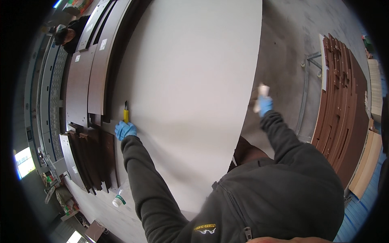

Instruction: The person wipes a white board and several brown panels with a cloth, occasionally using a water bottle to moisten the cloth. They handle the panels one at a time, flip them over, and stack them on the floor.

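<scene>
Yellow cutter in left hand, blurred pale object in right hand, fingers clamped on both; white sheet lies spread, no cuts visible.

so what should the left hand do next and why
Perhaps lift the yellow cutter clear of the white panel: the left hand holds it with its dark tip pointing away from the body, over a surface it might scratch, while the right hand, past the panel's right edge, holds a blurred pale object.
</scene>
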A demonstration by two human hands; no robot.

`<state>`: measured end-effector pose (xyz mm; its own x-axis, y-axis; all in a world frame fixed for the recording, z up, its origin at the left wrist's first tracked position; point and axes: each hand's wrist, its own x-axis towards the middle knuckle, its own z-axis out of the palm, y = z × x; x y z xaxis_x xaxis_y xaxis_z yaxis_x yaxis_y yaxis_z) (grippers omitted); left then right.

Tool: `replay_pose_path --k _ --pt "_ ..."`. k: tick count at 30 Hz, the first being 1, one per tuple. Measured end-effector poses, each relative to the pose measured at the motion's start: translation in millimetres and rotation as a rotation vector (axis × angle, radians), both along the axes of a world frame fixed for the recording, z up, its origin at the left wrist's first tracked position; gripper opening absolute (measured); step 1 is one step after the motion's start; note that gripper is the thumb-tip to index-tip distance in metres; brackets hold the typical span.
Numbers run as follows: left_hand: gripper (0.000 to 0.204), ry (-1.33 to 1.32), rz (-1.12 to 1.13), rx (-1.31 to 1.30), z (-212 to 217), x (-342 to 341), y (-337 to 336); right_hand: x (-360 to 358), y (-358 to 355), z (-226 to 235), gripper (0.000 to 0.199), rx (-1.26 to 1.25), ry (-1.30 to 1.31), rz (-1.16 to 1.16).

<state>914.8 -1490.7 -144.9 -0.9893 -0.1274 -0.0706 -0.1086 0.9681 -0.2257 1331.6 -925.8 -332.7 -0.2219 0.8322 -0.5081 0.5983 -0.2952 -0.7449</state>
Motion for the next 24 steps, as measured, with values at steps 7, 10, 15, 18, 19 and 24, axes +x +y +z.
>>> replay_pose_path --k 7,10,15,18,19,24 --pt "0.027 -0.026 0.016 0.065 -7.4 43.7 -8.7 -27.4 -26.6 43.2 0.027 -0.188 0.262 -0.151" --pt "0.026 -0.043 0.008 0.071 -7.0 57.9 -4.6 -24.2 -11.7 54.3 0.028 0.246 0.228 -0.39" --pt "0.027 -0.12 0.002 0.114 -2.9 64.7 0.1 -48.7 -71.8 65.4 0.023 0.499 0.069 0.122" --pt "0.028 -0.108 0.011 0.129 -0.9 66.3 4.6 -33.2 -60.3 74.9 0.028 -0.603 0.534 -0.143" --pt "0.029 -0.088 -0.007 0.166 -0.9 66.8 10.0 -23.8 -42.7 76.6 0.03 -0.429 0.357 -0.068" --pt "0.03 0.022 -0.077 0.384 -0.1 80.4 82.9 43.4 46.1 52.9 0.037 -0.225 0.045 -0.072"
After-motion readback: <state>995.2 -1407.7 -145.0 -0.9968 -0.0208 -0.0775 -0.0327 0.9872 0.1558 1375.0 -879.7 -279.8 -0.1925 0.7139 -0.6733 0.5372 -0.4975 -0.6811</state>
